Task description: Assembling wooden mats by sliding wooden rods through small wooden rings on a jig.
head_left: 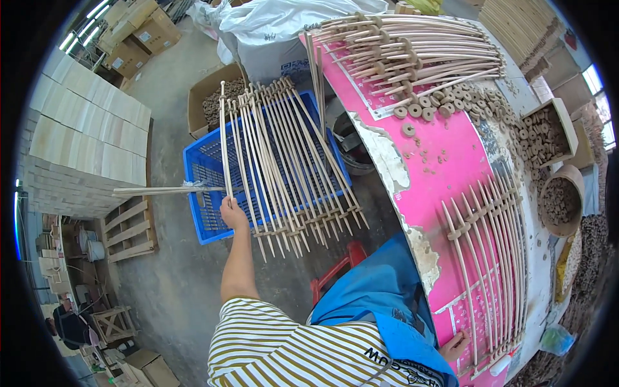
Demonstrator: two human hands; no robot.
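Note:
My left hand (231, 213) is closed around the lower end of a thin wooden stick (225, 142), which lies along the left side of a blue plastic crate (196, 209). Beside it, a row of similar wooden sticks (284, 168) with small knobs or rings near their ends rests across the crate. My right hand (455, 346) is at the near edge of the pink-topped table (445, 138), fingers loosely apart with nothing visible in them. Close to it lies a fan of pointed sticks (493, 271) with wooden rings on them.
Loose wooden rings (445, 103) and more ringed sticks (412, 51) cover the table's far end. A box of rings (548, 135) and a round tub (562, 200) stand at right. Behind the crate are a cardboard box (196, 106) and white sacks (271, 39); a red stool (338, 264) stands nearby.

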